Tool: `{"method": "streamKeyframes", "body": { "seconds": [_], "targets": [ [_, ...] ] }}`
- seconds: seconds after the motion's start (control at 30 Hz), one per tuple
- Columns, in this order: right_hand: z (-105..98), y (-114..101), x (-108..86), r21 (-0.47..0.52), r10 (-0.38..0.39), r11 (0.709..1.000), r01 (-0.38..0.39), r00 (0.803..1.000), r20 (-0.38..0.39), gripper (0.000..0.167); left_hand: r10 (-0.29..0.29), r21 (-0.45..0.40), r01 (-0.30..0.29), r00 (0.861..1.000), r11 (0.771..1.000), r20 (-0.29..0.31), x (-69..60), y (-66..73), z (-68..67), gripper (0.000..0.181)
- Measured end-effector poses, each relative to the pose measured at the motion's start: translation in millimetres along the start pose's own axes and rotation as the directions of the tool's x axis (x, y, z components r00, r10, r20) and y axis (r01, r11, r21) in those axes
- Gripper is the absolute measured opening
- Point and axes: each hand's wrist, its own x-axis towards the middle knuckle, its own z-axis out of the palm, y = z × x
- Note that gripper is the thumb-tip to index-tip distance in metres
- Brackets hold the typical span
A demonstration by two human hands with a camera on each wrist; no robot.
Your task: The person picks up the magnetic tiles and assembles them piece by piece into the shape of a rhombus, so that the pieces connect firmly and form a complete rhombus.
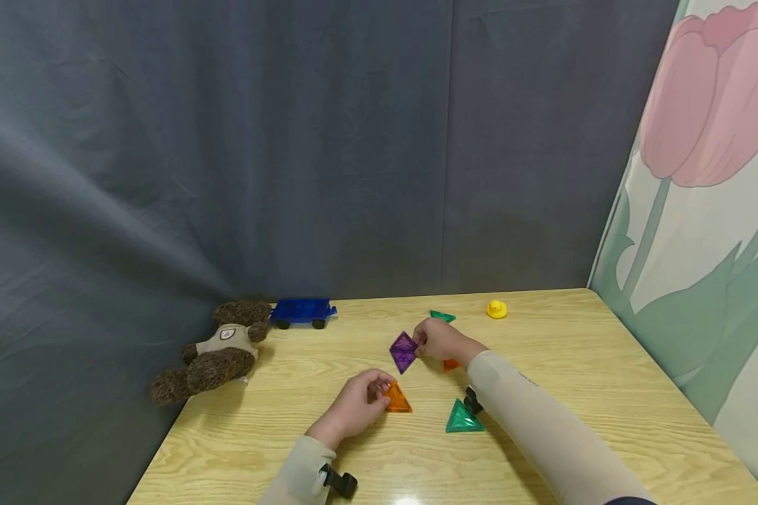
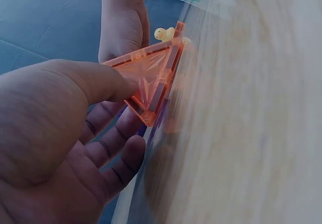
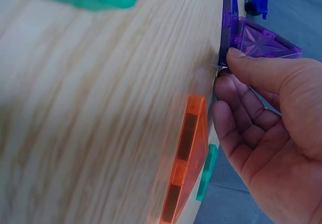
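Note:
In the head view, my left hand (image 1: 352, 408) pinches an orange triangular magnetic tile (image 1: 399, 398) by its left side. The left wrist view shows the thumb on the face of this orange tile (image 2: 151, 75), the index finger hidden behind it. My right hand (image 1: 443, 339) grips the right corner of two purple triangular tiles (image 1: 403, 352), which meet edge to edge in a diamond. From the right wrist, one purple tile (image 3: 264, 42) leans at an angle to the other, with my thumb at their joint. A second orange tile (image 1: 451, 365) lies partly hidden under the right forearm.
One green triangular tile (image 1: 464, 418) lies near the right wrist, another green tile (image 1: 443, 316) beyond the right hand. A yellow rubber duck (image 1: 496, 309) sits at the back. At the far left are a blue wheeled toy car base (image 1: 302, 311) and a brown teddy bear (image 1: 217, 370).

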Motion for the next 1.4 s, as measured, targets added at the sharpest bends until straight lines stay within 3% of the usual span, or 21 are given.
{"method": "streamKeyframes", "body": {
  "seconds": [0.23,0.53,0.9,1.13,1.4],
  "targets": [
    [0.7,-0.9,1.9,0.004,-0.013,1.000,0.013,1.000,0.012,0.013,0.013,-0.016,-0.014,0.999,1.000,-0.049,-0.3,0.8,-2.7,0.024],
    [1.9,1.3,4.0,-0.008,-0.032,0.999,0.032,0.999,0.010,0.014,-0.046,-0.021,0.044,0.992,0.999,-0.119,0.6,0.3,-10.0,0.022],
    [1.2,-1.3,1.9,-0.020,-0.033,0.999,0.033,0.999,0.003,0.012,-0.062,-0.027,0.059,0.981,0.998,-0.186,5.1,-5.1,-16.7,0.028],
    [3.0,-1.1,2.7,-0.017,-0.039,0.999,0.039,0.999,0.009,0.014,-0.078,-0.017,0.076,0.966,0.997,-0.247,8.4,-6.0,-20.4,0.036],
    [4.3,-1.1,2.7,-0.007,-0.054,0.998,0.055,0.998,0.017,0.013,-0.122,-0.044,0.114,0.935,0.993,-0.334,12.8,-7.3,-26.8,0.034]
  ]
}}
